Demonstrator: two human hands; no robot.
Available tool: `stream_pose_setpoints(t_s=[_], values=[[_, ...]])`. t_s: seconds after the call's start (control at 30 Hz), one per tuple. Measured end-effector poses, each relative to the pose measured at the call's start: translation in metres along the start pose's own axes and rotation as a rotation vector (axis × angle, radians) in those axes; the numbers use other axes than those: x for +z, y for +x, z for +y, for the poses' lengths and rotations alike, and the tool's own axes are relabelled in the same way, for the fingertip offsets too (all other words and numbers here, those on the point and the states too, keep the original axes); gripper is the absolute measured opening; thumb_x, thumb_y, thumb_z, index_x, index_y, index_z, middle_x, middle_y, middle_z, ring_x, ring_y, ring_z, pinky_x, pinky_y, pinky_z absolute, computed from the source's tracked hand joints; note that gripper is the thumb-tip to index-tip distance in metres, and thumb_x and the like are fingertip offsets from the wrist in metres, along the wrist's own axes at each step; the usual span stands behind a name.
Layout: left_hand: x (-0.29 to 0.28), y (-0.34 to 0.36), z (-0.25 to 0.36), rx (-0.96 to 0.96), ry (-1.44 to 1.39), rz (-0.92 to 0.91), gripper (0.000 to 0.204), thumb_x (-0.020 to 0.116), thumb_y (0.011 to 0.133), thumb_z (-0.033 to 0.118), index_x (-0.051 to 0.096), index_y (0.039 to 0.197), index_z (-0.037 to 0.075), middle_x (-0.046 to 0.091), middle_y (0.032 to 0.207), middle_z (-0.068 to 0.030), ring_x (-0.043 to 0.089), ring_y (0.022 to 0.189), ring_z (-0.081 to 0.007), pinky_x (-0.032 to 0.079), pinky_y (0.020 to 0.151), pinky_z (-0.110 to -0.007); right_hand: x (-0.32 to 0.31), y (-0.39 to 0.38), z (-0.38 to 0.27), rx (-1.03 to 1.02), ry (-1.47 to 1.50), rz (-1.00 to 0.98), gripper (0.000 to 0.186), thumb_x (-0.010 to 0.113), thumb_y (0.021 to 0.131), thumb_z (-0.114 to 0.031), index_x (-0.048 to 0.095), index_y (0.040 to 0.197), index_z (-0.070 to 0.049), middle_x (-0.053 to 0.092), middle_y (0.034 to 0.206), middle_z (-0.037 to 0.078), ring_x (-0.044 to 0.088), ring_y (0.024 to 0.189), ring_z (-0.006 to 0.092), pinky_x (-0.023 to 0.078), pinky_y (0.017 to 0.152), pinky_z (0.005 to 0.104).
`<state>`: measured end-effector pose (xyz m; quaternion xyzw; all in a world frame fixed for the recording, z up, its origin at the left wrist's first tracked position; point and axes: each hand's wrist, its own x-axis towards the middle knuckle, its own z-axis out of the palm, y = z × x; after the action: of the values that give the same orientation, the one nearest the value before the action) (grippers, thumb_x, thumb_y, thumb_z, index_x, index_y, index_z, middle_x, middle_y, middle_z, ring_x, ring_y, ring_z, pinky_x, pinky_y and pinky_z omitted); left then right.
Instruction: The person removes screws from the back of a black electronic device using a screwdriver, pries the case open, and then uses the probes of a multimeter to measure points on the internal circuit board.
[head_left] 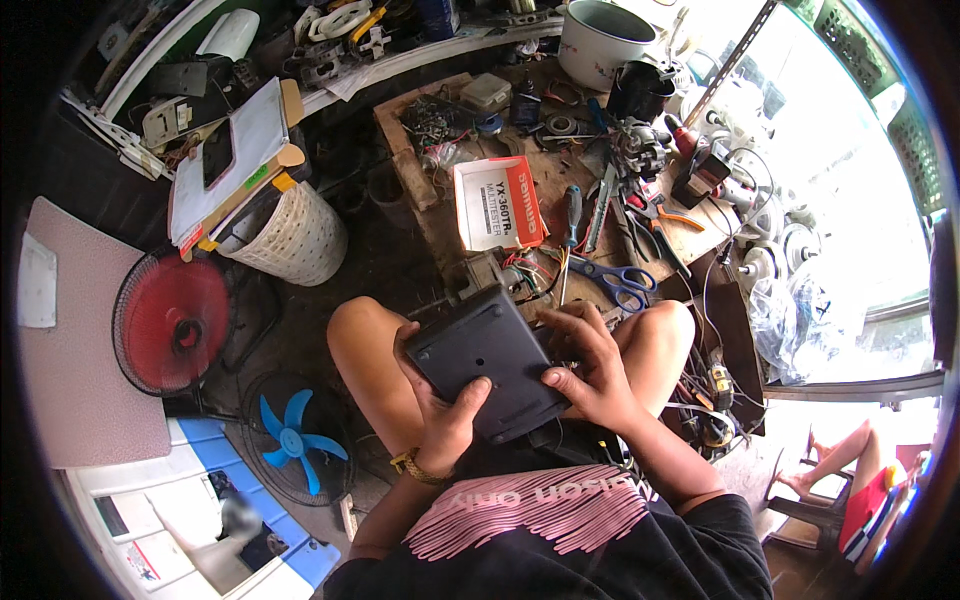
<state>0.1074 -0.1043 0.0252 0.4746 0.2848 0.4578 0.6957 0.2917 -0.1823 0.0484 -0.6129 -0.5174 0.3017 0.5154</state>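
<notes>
A person seated on a workshop floor holds a flat black box (487, 362) over the lap, between two bare knees, with both hands. The left hand (440, 410) cups the box from its lower left edge, fingers wrapped underneath and thumb pressed on the top face near the lower middle; a gold watch (415, 467) sits on that wrist. The right hand (590, 370) closes on the box's right edge, thumb laid along the lower right corner and fingers curled over the far side. The box tilts, its upper left corner raised toward the wooden workbench (440, 215), and its top face shows a few small holes.

Just beyond the box, on the bench, lie a tangle of coloured wires (530, 272), blue-handled scissors (615, 280), a screwdriver (572, 215) and a red-and-white cardboard box (497, 203). A white bucket (600, 40) stands at the bench's far end. To the person's left, a white woven basket (290, 235) sits near a red fan grille (170, 322), and a blue fan blade (292, 432) rests in its guard beside the left knee. Another person's leg (835, 455) shows at the lower right.
</notes>
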Motion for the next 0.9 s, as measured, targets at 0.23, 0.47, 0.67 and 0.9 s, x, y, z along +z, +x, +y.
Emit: stream_pose_setpoints(t_s=[0.23,0.47,0.67,0.9], values=[[0.019,-0.004,-0.023,-0.042,-0.086,0.299,0.084,0.069,0.08,0.003,0.01,0.14,0.009,0.037,0.127,-0.0129,0.043,0.115,-0.0199,0.041,0.098,-0.037,0.022,0.004,-0.025,-0.145,-0.633,-0.003,0.126,0.087,0.043,-0.057,0.035,0.139,0.005,0.043,0.124,0.026,0.046,0.114,0.0417,0.039,0.098,0.0469],[0.021,-0.01,-0.028,0.062,-0.151,0.083,0.074,0.068,0.087,0.01,0.01,0.134,0.01,0.034,0.127,-0.0156,0.042,0.114,-0.0211,0.039,0.099,-0.04,0.018,0.007,-0.025,-0.112,-0.611,-0.02,0.115,0.088,0.045,-0.036,0.033,0.138,0.004,0.042,0.126,0.025,0.045,0.115,0.0432,0.039,0.098,0.0473],[0.019,-0.016,-0.022,0.067,-0.037,0.001,0.07,0.066,0.088,0.009,0.011,0.132,0.012,0.033,0.126,-0.0147,0.042,0.113,-0.0193,0.04,0.097,-0.037,0.018,0.004,-0.026,-0.125,-0.591,0.015,0.105,0.086,0.049,-0.03,0.036,0.134,0.005,0.043,0.12,0.027,0.047,0.11,0.0437,0.042,0.095,0.0462],[0.017,-0.016,-0.019,0.061,0.015,-0.042,0.069,0.066,0.088,0.005,0.012,0.131,0.014,0.032,0.125,-0.0144,0.04,0.113,-0.0187,0.04,0.097,-0.037,0.018,0.001,-0.024,-0.131,-0.576,0.014,0.108,0.086,0.047,-0.03,0.034,0.134,0.006,0.042,0.12,0.028,0.046,0.11,0.0437,0.043,0.093,0.0466]])
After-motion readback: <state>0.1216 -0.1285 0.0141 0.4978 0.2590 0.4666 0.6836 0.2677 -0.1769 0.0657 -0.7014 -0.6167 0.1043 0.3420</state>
